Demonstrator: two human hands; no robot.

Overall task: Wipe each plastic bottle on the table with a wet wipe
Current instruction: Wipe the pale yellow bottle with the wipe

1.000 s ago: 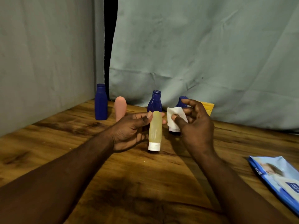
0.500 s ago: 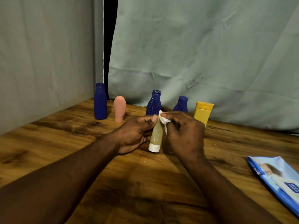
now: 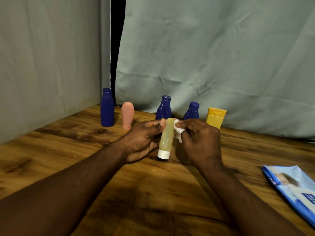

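A translucent yellowish bottle (image 3: 166,137) with a white cap stands cap-down on the wooden table (image 3: 153,184) at the centre. My left hand (image 3: 141,138) grips it from the left, thumb near its top. My right hand (image 3: 199,140) pinches a white wet wipe (image 3: 178,129) and presses it against the bottle's upper right side. Behind them stand a tall blue bottle (image 3: 107,108), a pink bottle (image 3: 127,115), two ribbed blue bottles (image 3: 164,108) (image 3: 192,111) and a yellow bottle (image 3: 215,117).
A blue pack of wet wipes (image 3: 293,188) lies at the table's right edge. Grey cloth (image 3: 204,57) hangs behind the table and along its left side.
My right hand brought the wipe from beside the bottle onto its upper part and slid it to the right side. The left hand kept holding the bottle.
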